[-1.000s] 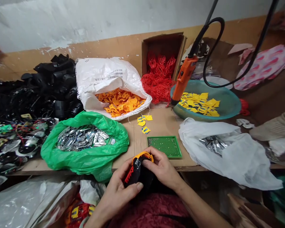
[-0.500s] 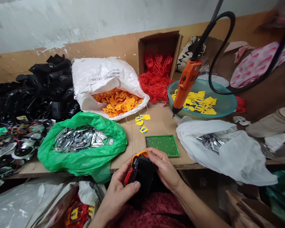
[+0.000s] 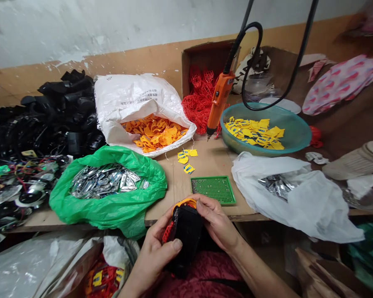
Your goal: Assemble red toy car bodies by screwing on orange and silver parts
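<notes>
Together, both hands (image 3: 155, 248) (image 3: 219, 225) curl around black casing (image 3: 188, 231).

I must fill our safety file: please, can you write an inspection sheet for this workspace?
Surface: cardboard, bearing a green tray and loose yellow pieces.
Things in hand: black part with orange piece and red piece.
Clutter: black heap, green bag, white sack, white bag, bowl.
Hands: left hand holds the black part; right hand grips the orange piece.
Cables: black cable loops from the hanging driver; thin wires among parts at left.
Surroundings: wall with patchy paint.
</notes>
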Tool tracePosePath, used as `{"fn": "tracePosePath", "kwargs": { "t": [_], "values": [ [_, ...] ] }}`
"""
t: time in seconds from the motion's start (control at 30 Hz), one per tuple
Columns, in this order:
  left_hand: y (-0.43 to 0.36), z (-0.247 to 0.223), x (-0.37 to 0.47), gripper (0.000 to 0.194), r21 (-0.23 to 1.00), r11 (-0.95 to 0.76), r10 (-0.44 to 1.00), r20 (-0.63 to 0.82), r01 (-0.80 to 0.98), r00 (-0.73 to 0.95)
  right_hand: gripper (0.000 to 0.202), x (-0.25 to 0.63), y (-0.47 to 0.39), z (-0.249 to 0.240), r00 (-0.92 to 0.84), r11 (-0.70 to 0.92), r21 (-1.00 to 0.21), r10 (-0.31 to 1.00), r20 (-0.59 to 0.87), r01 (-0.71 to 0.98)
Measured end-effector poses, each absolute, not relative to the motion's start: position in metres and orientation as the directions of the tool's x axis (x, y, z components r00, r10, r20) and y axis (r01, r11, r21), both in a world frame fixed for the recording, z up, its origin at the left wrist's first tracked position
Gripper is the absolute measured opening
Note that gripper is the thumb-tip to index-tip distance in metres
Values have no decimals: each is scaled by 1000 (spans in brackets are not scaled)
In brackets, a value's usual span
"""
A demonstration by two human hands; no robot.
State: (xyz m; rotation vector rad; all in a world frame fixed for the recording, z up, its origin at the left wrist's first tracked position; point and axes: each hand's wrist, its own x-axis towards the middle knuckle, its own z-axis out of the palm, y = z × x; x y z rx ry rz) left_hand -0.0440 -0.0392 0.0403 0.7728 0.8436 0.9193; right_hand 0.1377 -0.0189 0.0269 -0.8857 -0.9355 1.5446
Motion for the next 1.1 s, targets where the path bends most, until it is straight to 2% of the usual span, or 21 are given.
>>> {"fn": "tracePosePath", "kwargs": {
  "t": [0.1,0.27,0.4,0.57,0.63,0.73,0.8,1.0,1.1],
  "values": [
    [-40,39,-44,69,834,428,884,-307,-349,352,23,138,-20,37,-166,-83,-955,985,-35,-286],
    [-42,27,-46,68,830,456,874,-350,-320,335,14,133,-19,46,-68,-79,-997,995,-77,-17],
    [-44,21,-47,70,805,480,863,-364,-348,349,15,130,-18,43,-20,-76,-996,997,-77,52],
    [-40,29,-43,82,741,527,828,-339,-415,447,14,136,-15,40,-85,-11,-999,996,-14,39],
    [-35,31,-41,80,657,613,774,-388,-438,500,14,138,-12,39,-140,27,-1000,990,25,10],
    [-27,29,-37,73,473,780,621,-499,-410,605,16,139,-6,38,-188,62,-998,980,67,-29],
    [-22,26,-35,67,412,830,552,-514,-375,657,16,139,-3,37,-194,71,-996,978,80,-53],
    [-18,28,-33,39,421,825,556,-483,-377,677,13,137,4,36,-303,-7,-968,950,72,-252],
    [-18,23,-35,30,405,772,636,-503,-490,585,18,134,7,30,-252,70,-976,960,123,-208]
  ]
}}
